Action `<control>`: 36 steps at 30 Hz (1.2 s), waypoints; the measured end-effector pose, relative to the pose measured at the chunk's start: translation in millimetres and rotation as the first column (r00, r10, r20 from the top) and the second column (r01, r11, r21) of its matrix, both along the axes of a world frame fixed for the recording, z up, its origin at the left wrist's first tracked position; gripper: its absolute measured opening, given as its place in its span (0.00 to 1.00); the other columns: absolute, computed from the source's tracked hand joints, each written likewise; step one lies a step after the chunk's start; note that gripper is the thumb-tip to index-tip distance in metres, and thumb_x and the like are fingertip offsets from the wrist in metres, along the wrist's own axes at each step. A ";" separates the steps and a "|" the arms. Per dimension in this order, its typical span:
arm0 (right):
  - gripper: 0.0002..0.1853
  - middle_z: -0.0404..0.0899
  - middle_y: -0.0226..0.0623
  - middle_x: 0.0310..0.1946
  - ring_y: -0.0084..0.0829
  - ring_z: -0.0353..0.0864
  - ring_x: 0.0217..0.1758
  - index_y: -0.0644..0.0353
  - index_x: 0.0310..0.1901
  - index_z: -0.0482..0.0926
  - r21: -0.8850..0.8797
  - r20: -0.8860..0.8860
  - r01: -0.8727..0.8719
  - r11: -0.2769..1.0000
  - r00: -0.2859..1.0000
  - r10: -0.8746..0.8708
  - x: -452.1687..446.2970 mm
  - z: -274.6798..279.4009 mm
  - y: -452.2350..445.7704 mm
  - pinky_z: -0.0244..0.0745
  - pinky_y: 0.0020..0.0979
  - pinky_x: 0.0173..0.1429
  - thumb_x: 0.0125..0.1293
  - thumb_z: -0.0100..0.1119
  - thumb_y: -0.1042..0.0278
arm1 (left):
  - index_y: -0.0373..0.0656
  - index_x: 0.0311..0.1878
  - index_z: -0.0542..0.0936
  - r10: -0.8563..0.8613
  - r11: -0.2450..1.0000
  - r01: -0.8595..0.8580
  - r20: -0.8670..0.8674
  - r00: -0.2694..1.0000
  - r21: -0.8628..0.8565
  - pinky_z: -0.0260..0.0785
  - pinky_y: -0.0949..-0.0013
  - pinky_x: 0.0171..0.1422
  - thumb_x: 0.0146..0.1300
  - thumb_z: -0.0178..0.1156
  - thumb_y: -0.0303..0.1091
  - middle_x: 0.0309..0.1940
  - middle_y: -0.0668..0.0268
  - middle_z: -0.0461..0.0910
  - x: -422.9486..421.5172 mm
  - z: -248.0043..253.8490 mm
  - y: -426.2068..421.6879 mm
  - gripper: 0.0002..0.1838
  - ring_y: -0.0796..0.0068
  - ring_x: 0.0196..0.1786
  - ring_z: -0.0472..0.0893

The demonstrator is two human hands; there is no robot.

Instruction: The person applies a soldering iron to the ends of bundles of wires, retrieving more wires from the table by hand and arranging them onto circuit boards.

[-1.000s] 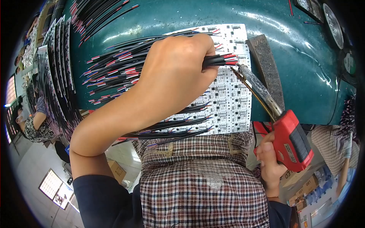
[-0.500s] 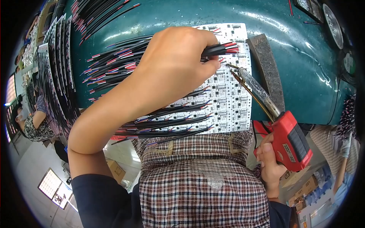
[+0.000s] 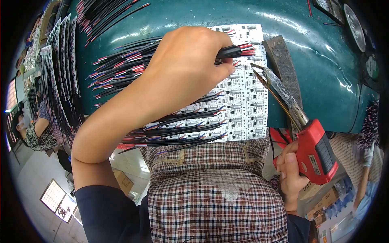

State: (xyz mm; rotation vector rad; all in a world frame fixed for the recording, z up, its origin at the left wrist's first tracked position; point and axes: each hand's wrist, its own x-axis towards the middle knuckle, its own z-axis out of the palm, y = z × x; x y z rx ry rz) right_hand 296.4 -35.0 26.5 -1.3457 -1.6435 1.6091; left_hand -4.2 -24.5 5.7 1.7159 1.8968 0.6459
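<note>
My left hand (image 3: pixel 194 56) is closed around a bundle of black-sheathed wires (image 3: pixel 237 51) with red and black ends, over the upper part of a white circuit board panel (image 3: pixel 256 97). Its fingertips are partly hidden behind the hand; thumb and fingers meet near a wire at the board. My right hand (image 3: pixel 291 170) grips a red soldering iron (image 3: pixel 318 152). The iron's tip is just above the panel's right part, apart from the left fingers, with a thin solder feed tube beside it. Rows of black wires (image 3: pixel 190 126) lie across the panel's lower left.
A dark grey bar (image 3: pixel 287 69) lies along the panel's right side on the green table (image 3: pixel 324 89). More wires (image 3: pixel 107 16) lie at the upper left, with wired panels (image 3: pixel 60 69) stacked further left. A round metal dish (image 3: pixel 354 28) stands at the upper right. Other people work at both sides.
The soldering iron has moved a little to the right, its tip drawing away from my left fingers. My left hand has barely shifted and still holds the wire bundle.
</note>
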 end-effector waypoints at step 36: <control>0.11 0.69 0.29 0.21 0.15 0.62 0.17 0.65 0.47 0.73 -0.111 0.130 0.022 0.994 0.992 -0.007 0.7 3.7 -9.1 0.59 0.20 0.24 0.70 0.59 0.68 | 0.39 0.32 0.75 0.057 0.983 -0.055 -0.007 0.998 0.177 0.68 0.67 0.29 0.49 0.72 0.26 0.22 0.62 0.76 19.6 -11.0 -21.1 0.13 0.65 0.23 0.76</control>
